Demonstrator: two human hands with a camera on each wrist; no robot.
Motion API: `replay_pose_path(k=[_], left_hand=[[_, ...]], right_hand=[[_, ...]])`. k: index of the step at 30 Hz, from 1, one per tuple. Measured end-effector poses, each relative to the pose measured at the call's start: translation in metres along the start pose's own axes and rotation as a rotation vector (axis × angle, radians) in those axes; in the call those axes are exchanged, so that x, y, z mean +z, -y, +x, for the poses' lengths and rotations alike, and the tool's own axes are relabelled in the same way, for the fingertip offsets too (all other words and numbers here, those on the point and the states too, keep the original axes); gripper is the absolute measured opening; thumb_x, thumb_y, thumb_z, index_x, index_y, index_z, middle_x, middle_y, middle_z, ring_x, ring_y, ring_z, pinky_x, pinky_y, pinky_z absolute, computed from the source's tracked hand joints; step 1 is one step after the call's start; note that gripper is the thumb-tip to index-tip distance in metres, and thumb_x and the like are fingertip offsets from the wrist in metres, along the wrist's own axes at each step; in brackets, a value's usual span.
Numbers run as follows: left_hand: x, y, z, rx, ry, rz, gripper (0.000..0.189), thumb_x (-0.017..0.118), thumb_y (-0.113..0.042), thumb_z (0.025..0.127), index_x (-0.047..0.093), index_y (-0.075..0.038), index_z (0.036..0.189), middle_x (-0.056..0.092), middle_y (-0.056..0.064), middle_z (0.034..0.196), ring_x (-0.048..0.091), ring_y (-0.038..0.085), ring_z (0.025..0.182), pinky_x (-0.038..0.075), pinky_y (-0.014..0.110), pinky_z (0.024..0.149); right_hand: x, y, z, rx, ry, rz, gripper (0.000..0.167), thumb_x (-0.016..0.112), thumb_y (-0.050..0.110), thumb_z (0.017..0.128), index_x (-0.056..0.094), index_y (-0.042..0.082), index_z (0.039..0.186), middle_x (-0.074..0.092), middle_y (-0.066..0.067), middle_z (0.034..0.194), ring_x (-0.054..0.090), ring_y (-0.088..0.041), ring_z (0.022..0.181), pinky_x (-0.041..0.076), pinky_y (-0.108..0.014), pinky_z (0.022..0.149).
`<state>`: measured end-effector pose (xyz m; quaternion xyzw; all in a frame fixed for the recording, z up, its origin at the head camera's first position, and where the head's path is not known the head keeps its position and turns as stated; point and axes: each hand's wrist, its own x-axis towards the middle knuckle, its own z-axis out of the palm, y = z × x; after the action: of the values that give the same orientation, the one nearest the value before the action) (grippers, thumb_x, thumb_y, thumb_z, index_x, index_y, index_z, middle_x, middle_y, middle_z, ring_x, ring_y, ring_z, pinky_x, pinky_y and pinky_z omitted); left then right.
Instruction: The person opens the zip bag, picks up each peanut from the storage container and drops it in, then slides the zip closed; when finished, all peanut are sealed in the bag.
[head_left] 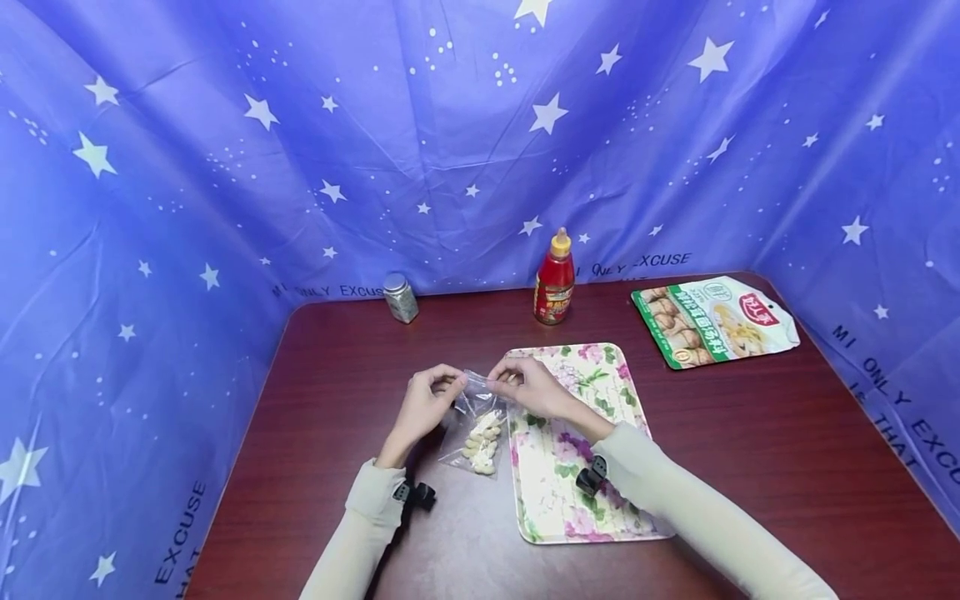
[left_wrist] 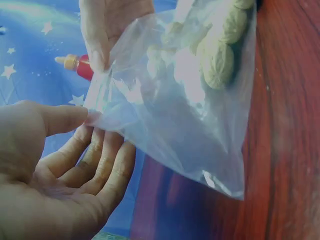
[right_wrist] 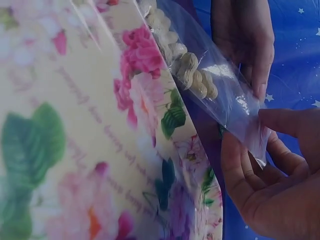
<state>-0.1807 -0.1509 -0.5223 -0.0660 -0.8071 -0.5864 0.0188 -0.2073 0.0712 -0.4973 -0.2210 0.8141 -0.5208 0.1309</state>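
A clear zip bag (head_left: 465, 433) with several peanuts (head_left: 483, 442) in its lower part hangs between both hands, over the table at the tray's left edge. My left hand (head_left: 429, 402) pinches the bag's top left corner between thumb and fingers. At the opposite top corner, my right hand (head_left: 534, 387) pinches the film the same way. The left wrist view shows the left thumb and fingertips on the bag's top edge, with peanuts (left_wrist: 218, 62) inside. In the right wrist view the bag (right_wrist: 240, 107) runs up to the right fingertips. Whether the seal is parted I cannot tell.
A flowered tray (head_left: 536, 500) lies under the right forearm. Behind it stands a red sauce bottle (head_left: 555, 287) with a yellow cap. A small spice jar (head_left: 401, 298) stands at the back left, and a green and white food pouch (head_left: 716, 323) lies at the back right.
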Motion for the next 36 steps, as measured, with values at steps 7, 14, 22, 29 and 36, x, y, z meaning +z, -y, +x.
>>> replay_pose_path(k=[7,14,22,29,36], left_hand=[[-0.004,0.002,0.0,-0.085,0.002,-0.113,0.018,0.069,-0.007,0.099,0.073,0.01,0.107,0.072,0.027,0.097,0.065,0.008,0.076,0.053,0.016,0.07],[-0.004,0.002,-0.002,-0.095,-0.006,-0.133,0.018,0.071,-0.011,0.099,0.074,0.007,0.105,0.073,0.022,0.095,0.065,0.005,0.075,0.052,0.017,0.069],[-0.003,0.002,-0.004,-0.094,-0.052,-0.139,0.018,0.072,-0.009,0.097,0.075,0.007,0.104,0.074,0.022,0.095,0.064,0.004,0.074,0.05,0.016,0.066],[0.002,0.001,-0.004,-0.115,-0.09,-0.144,0.017,0.074,-0.007,0.096,0.076,0.008,0.103,0.074,0.024,0.095,0.062,0.004,0.07,0.047,0.015,0.063],[0.003,-0.002,-0.005,-0.117,-0.155,-0.088,0.011,0.076,-0.004,0.092,0.077,0.006,0.096,0.075,0.025,0.09,0.062,0.006,0.066,0.048,0.014,0.06]], right_hand=[[0.008,-0.001,0.012,0.033,0.009,0.022,0.014,0.072,0.013,0.098,0.075,0.0,0.101,0.073,-0.016,0.095,0.063,-0.011,0.074,0.052,-0.019,0.067],[0.018,-0.001,0.02,0.061,0.015,0.106,0.02,0.07,0.013,0.099,0.075,-0.005,0.104,0.074,-0.019,0.091,0.062,-0.012,0.066,0.055,-0.027,0.061],[0.023,0.0,0.025,0.113,0.022,0.165,0.021,0.071,0.016,0.099,0.076,-0.004,0.104,0.076,-0.014,0.089,0.061,-0.007,0.065,0.055,-0.026,0.061],[0.024,-0.003,0.028,0.113,0.042,0.182,0.02,0.07,0.012,0.099,0.074,-0.007,0.104,0.075,-0.016,0.088,0.057,-0.006,0.063,0.052,-0.022,0.058],[0.025,-0.002,0.028,0.1,0.073,0.128,0.018,0.069,0.011,0.099,0.074,-0.005,0.103,0.072,-0.011,0.083,0.054,-0.007,0.061,0.047,-0.02,0.057]])
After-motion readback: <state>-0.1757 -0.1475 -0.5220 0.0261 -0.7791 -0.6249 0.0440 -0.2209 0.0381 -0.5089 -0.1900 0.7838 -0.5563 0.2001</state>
